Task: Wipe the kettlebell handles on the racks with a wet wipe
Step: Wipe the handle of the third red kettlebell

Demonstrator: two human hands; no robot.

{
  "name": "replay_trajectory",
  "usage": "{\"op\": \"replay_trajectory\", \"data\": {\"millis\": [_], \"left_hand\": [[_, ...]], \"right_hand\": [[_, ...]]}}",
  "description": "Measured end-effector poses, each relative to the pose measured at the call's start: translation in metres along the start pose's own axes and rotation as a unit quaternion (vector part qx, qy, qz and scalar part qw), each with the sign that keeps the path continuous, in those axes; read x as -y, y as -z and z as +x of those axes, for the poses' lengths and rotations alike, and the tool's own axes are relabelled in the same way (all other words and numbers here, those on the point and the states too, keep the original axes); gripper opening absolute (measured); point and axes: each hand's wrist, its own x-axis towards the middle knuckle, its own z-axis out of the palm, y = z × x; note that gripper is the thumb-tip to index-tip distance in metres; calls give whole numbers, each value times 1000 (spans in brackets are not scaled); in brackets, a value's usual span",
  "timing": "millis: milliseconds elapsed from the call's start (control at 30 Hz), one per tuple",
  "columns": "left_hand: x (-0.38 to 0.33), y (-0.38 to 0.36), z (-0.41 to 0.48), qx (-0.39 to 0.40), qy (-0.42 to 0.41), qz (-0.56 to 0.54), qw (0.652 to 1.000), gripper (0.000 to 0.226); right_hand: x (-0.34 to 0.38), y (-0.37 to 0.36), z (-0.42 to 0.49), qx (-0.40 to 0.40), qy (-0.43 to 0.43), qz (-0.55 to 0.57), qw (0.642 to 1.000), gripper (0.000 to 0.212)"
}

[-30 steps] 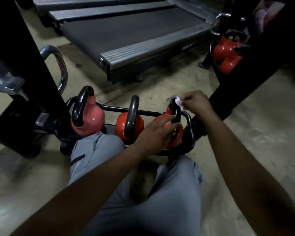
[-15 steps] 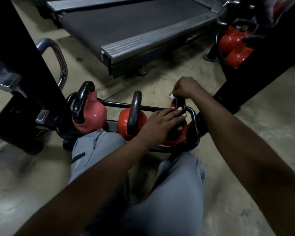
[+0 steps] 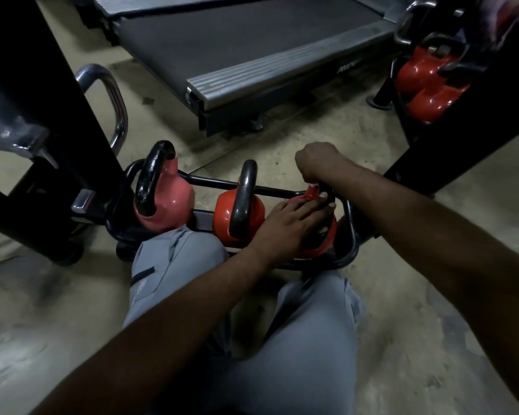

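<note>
"Hands?"

"Right hand [image 3: 318, 166] clenched round the top of the black handle [image 3: 327, 190]; left hand [image 3: 291, 217] flat, fingers straight, pressing the red kettlebell [image 3: 327, 245]."

"Where does it sit?"

"Right end of the low black rack [image 3: 353, 235], beside the middle kettlebell [image 3: 222, 217]; the pink kettlebell [image 3: 174, 205] is leftmost."

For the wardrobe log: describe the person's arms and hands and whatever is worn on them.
Both forearms are bare, with no sleeve in view. The left hand and right hand wear no gloves; no ring, watch or band shows. Left-hand nails are short. Grey trousers with a dark pocket slit sit below.
</note>
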Motion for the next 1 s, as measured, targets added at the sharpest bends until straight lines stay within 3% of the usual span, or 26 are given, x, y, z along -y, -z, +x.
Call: {"op": "replay_trajectory", "data": {"millis": [133, 300, 367, 500, 567, 633, 733, 867, 1000], "left_hand": [[-2, 2, -1, -1, -2, 0, 1000, 67], [2, -4, -1, -19, -4, 4, 1000, 69], [2, -5, -1, -20, -9, 1, 1000, 69], [0, -6, -1, -17, 1, -6, 1000, 73], [1, -6, -1, -21, 3, 1, 1000, 72], [2, -5, -1, -24, 1, 8, 1000, 67], [-3, -6, 0, -67, 3, -9, 998, 53], [-3, -11, 3, -90, 15, -16, 996, 49], [-5, -14, 3, -97, 18, -9, 995, 48]], "right_hand": [[-9, 3, 0, 21, -43, 64, 997, 37], [-29, 20, 3, 56, -22, 144, 988, 28], [-51, 24, -1, 54, -43, 213, 975, 18], [-62, 8, -2, 63, -52, 269, 960, 21], [-58, -9, 0, 49, -83, 346, 933, 25], [-58, -27, 1, 57, -123, 456, 879, 25], [-58, -49, -1, 43, -197, 653, 730, 16], [-47, -61, -18, -1, -245, 793, 558, 24], [-39, -73, -28, 6, -232, 853, 468, 30]]}}
